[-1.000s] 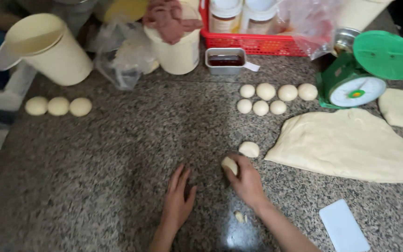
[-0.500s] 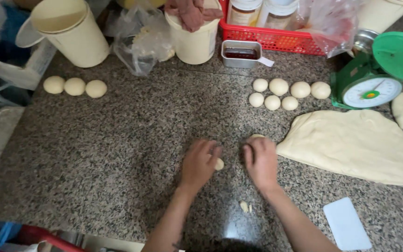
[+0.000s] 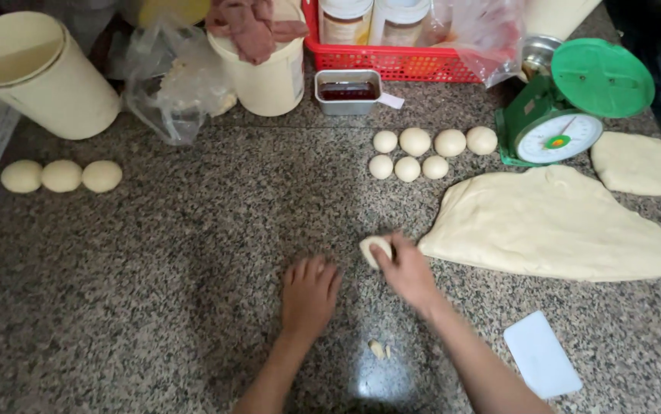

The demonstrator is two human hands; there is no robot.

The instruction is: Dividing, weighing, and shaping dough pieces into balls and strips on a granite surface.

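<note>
**Hands part over the dough: one piece now sits in the right hand alone**

Half a second earlier both hands were pressed close together around a small piece of dough. Now they have drawn apart. This suggests the shaping of this piece has moved into one hand.

The right hand (image 3: 407, 270) curls its fingers (image 3: 388, 247) loosely around a small, pale cream lump of dough (image 3: 373, 248), grasping it from the side; the lump rests on or just above the speckled grey granite counter (image 3: 154, 291), and which cannot be told. The left hand (image 3: 309, 295) lies flat, palm down, fingers (image 3: 316, 270) spread and released, holding nothing, just beside the lump.

Just beyond the right fingertips lies a large, flat, cream slab of dough (image 3: 552, 226). Farther off is a cluster of seven smooth round dough balls (image 3: 422, 152), and beside them a green mechanical kitchen scale (image 3: 568, 115). Well away from the left fingers, three more round dough balls (image 3: 60, 175) sit in a row. Near the right forearm lie tiny dough scraps (image 3: 378, 349) and a white rectangular plastic scraper (image 3: 542, 363).
</note>
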